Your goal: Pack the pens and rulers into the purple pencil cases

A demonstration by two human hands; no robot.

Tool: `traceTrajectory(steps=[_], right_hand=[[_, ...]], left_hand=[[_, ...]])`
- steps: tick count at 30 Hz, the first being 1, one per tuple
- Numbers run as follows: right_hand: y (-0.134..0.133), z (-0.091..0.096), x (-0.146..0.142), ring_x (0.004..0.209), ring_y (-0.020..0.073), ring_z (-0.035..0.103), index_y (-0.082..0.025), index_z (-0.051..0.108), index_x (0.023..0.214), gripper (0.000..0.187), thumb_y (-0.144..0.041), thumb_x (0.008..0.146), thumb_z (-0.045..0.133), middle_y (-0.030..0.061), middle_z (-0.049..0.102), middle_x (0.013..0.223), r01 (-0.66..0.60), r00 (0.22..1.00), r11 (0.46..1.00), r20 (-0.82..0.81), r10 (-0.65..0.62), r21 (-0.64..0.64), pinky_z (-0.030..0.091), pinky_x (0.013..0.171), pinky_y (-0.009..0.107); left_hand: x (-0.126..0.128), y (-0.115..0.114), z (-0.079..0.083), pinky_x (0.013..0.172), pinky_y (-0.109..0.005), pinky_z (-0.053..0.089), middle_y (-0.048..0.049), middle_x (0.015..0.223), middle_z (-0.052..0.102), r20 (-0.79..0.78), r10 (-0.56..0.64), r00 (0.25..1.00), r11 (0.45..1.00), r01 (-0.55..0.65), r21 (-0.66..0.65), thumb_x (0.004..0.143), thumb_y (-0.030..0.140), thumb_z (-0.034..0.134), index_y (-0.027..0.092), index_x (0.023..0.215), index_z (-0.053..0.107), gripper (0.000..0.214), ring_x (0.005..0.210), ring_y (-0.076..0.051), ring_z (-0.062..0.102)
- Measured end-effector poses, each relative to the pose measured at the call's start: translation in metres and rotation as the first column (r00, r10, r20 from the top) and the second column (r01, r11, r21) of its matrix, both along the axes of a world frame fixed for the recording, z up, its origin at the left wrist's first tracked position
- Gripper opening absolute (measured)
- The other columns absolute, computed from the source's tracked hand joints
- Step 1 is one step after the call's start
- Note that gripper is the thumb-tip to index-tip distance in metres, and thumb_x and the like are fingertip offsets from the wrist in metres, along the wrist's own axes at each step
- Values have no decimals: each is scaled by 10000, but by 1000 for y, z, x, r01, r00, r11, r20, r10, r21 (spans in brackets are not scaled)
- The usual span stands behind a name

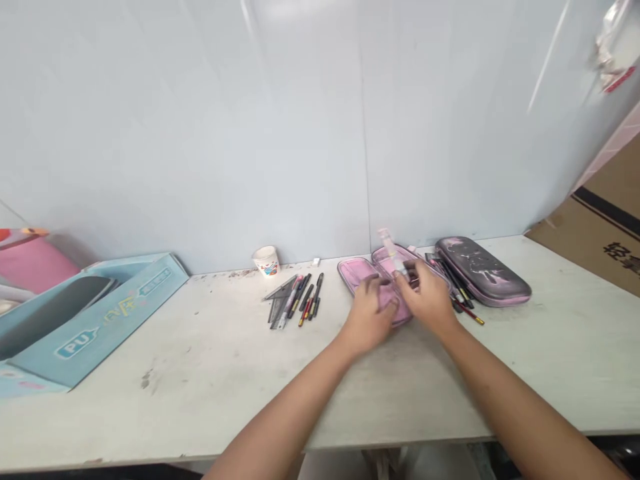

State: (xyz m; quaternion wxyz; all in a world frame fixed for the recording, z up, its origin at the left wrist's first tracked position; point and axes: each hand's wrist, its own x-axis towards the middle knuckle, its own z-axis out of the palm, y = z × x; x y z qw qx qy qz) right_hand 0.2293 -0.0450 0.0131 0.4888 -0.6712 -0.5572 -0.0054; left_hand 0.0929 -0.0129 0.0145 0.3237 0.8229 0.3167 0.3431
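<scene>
A pink pencil case [353, 267] lies unzipped and spread open on the table. My left hand [367, 319] is over its inside, fingers bent and gripping the lining. My right hand [429, 295] is closed around a pale pink and clear pen [393, 250], held slanted above the case's right half. Part of the case is hidden under both hands. Just right of it, several dark pens and a red pencil [473, 315] lie beside a closed dark pencil case [483, 270] with a glossy pattern.
Left of the open case lie several pens [305, 297] and dark triangular rulers [280, 297]. Behind them stand a paper cup [267, 260] and a small white eraser [317, 262]. A light blue box [95, 327] occupies the left side; a brown carton [600, 220] is at the right.
</scene>
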Motion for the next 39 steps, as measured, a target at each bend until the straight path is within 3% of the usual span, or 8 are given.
traceTrajectory(steps=[3, 8, 12, 19, 25, 30, 35, 39], right_hand=[[4, -11, 39, 840, 271, 590, -143, 575, 958, 305, -374, 830, 424, 146, 650, 858, 286, 943, 952, 212, -258, -112, 413, 717, 358], [9, -23, 58, 994, 361, 504, -92, 586, 1015, 360, -354, 841, 412, 216, 636, 927, 394, 842, 902, 463, -277, -178, 368, 793, 467], [9, -25, 49, 991, 371, 515, -67, 540, 1131, 481, -430, 833, 436, 240, 606, 1023, 376, 841, 903, 487, -237, -210, 347, 833, 505], [7, -25, 26, 974, 268, 562, -114, 535, 1120, 391, -373, 871, 381, 159, 607, 1056, 131, 940, 964, 338, -47, -230, 398, 814, 353], [6, -36, 16, 928, 240, 565, -151, 600, 955, 316, -357, 883, 372, 110, 637, 927, 29, 870, 959, 480, 115, -282, 383, 821, 335], [7, -45, 23, 938, 255, 555, -145, 613, 979, 327, -351, 879, 380, 124, 633, 964, 25, 817, 947, 552, 166, -321, 388, 807, 356], [6, -55, 37, 952, 244, 555, -153, 613, 994, 331, -352, 878, 376, 108, 632, 981, -41, 829, 955, 524, 198, -295, 393, 826, 361], [9, -54, 36, 940, 239, 552, -155, 614, 963, 307, -343, 868, 390, 104, 627, 976, -46, 842, 969, 512, 168, -242, 398, 820, 357]], left_hand=[[26, -6, -11, 1066, -490, 229, -201, 1371, 339, -319, -7, 948, 956, 99, 274, 767, 311, 512, 119, 1232, 419, 512, 1306, -316, 266], [48, 0, -21, 1000, -596, 256, -218, 1387, 316, -555, 103, 825, 934, 112, 339, 776, 324, 502, 134, 1201, 436, 471, 1296, -396, 247], [43, 10, -24, 984, -504, 339, -173, 1344, 374, -529, 135, 838, 935, 69, 348, 804, 244, 446, 188, 1182, 447, 382, 1229, -310, 384], [18, 11, -21, 982, -405, 383, -166, 1316, 392, -438, 33, 898, 939, 123, 323, 771, 137, 415, 169, 1123, 514, 368, 1190, -263, 445], [-17, 10, -23, 954, -359, 415, -104, 1317, 427, -423, -105, 900, 933, 237, 272, 745, 159, 468, 202, 1026, 564, 300, 1122, -224, 503], [-27, 3, -22, 967, -343, 397, -96, 1268, 489, -400, -148, 904, 917, 277, 287, 774, 188, 465, 208, 1169, 500, 397, 1150, -212, 485], [-57, 12, -11, 923, -301, 410, -66, 1134, 563, -359, -29, 933, 929, 158, 335, 812, 204, 426, 185, 1110, 514, 311, 1053, -180, 529], [-105, 41, -6, 875, -354, 404, -82, 1042, 578, -342, 393, 853, 875, -233, 424, 822, 215, 413, 169, 1001, 540, 224, 986, -218, 536]])
